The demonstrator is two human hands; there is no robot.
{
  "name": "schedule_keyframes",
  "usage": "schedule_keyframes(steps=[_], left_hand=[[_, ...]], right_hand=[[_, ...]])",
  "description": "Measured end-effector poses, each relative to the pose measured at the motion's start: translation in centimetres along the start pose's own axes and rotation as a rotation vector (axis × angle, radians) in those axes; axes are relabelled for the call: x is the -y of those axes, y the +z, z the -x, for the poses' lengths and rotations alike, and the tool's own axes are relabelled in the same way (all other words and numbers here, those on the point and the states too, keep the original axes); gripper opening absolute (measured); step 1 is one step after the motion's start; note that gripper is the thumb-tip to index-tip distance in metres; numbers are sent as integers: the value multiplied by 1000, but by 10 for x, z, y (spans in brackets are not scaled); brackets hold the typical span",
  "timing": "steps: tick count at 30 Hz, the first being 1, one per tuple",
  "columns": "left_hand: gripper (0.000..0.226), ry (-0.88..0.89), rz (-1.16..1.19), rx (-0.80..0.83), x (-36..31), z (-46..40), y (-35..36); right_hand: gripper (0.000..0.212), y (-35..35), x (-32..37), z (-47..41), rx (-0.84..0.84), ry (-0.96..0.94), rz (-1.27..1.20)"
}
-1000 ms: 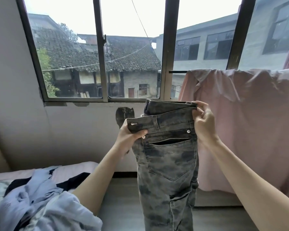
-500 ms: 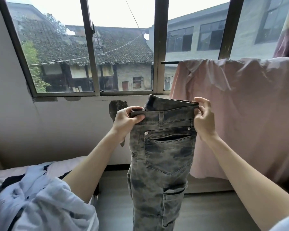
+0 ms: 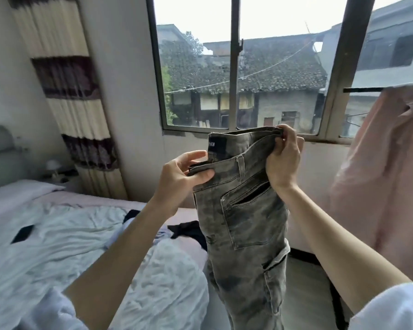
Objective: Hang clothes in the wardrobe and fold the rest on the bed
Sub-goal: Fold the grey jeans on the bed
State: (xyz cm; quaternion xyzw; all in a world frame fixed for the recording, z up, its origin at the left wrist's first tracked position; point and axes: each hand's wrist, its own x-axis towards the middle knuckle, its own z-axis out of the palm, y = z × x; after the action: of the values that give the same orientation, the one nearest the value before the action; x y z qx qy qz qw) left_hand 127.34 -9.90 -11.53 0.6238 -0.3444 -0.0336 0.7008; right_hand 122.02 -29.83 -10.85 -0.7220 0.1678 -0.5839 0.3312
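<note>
A person holds up a pair of grey camouflage-wash jeans (image 3: 246, 225) by the waistband, in front of a window (image 3: 236, 75) (old tiled roofs show through the glass). The left hand (image 3: 181, 177) pinches the waistband's left end between thumb and curled fingers. The right hand (image 3: 284, 160) grips the waistband's right end, higher up and just below the window sill, with its fingers folded over the doubled denim. The jeans hang in the air with a back pocket facing the camera, the legs dropping out of view at the bottom. Left of the jeans lies a bed (image 3: 14, 194) with a rumpled pale blue sheet (image 3: 57, 244), dark garments (image 3: 186, 231) and a black phone (image 3: 22, 233) on it. Right of the jeans, a pink cloth (image 3: 379, 175) hangs down, touching nothing the hands hold. A striped curtain (image 3: 74, 98) hangs well left of the window.
</note>
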Motion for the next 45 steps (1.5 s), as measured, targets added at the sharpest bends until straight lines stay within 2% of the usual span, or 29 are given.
schedule_keyframes(steps=[3,9,14,17,22,27,30,33,38,41,43,45], left_hand=[[34,-49,79,-90,-17,8,-49],[26,-32,109,-257,-44,32,-168],[25,-85,97,-561,-26,51,-291],[16,-137,37,-725,9,53,-372],[15,-268,-62,-918,98,51,-490],[9,-368,-203,-1121,204,59,-598],[32,-520,-361,-1245,279,78,-654],[47,-738,-468,-1159,338,105,-664],[41,-977,-518,-862,418,153,-610],[37,-1014,-648,-651,448,167,-567],[35,-1008,-725,-486,465,176,-540],[34,-975,-788,-296,483,183,-512]], right_hand=[[33,47,36,7,62,-54,-118],[35,161,122,44,275,-100,-309],[37,285,175,106,489,-108,-262],[37,371,199,154,621,-56,-194],[42,497,205,236,835,87,-61],[58,610,183,316,1090,152,-179],[66,653,153,376,1326,163,-256],[55,662,111,424,1468,109,-134],[41,629,11,491,1624,260,93],[41,583,-56,512,1621,407,190],[44,543,-91,518,1606,459,278],[38,494,-125,523,1565,495,364]])
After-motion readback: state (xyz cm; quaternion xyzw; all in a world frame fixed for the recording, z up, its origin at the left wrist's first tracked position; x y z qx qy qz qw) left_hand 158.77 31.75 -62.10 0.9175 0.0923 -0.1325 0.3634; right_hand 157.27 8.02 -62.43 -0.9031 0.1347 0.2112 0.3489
